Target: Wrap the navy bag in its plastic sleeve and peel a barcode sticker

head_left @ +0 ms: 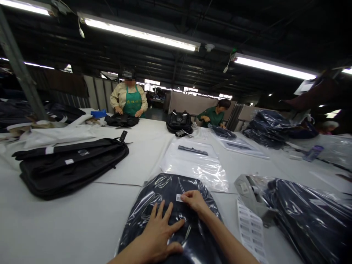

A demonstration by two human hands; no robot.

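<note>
A dark navy bag in clear plastic wrap [143, 209] lies on the white table right in front of me. My left hand [161, 231] rests flat on the plastic with its fingers spread. Between the thumb and fingers of my right hand [195, 202] is the right end of a small white barcode label [178, 198], which sits at the surface of the wrapped bag. Whether the label is stuck down, I cannot tell. To the right, a sheet of barcode labels [250, 231] hangs down beside a grey tape dispenser [254, 198].
Black bags [74, 165] lie flat on the left. Clear plastic bags [194, 161] are stacked beyond the wrapped one. More wrapped bags [310, 216] are piled at right. Across the table, a co-worker in a green apron [133, 101] and another in green [217, 113] handle bags.
</note>
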